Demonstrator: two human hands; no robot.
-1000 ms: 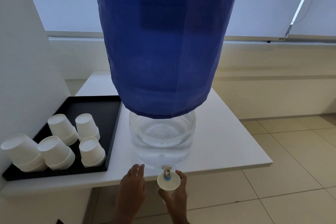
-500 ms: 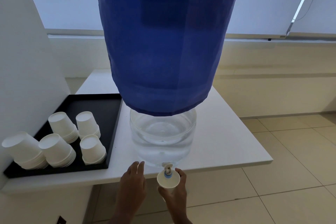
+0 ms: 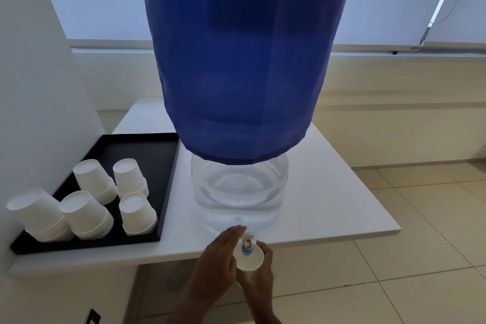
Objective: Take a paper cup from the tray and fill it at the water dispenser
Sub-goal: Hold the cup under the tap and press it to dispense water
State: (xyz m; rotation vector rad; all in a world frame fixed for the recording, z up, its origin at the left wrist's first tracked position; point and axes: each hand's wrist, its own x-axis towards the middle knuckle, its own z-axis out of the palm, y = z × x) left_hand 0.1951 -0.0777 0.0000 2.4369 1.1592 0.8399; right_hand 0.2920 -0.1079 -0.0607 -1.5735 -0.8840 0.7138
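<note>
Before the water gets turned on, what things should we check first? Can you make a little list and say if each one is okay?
1. Cup under the spout: the paper cup sits right below the tap. Ok.
2. Cup held firmly: the right hand wraps it from below. Ok.
3. Cup upright: its open mouth faces up. Ok.
4. Hand on the tap: the left hand reaches its fingertips to the tap; actual contact, cannot tell.
5. Water available: the clear tank holds water. Ok.
6. Cup empty and clean: the tap hides the inside. Cannot tell.
</note>
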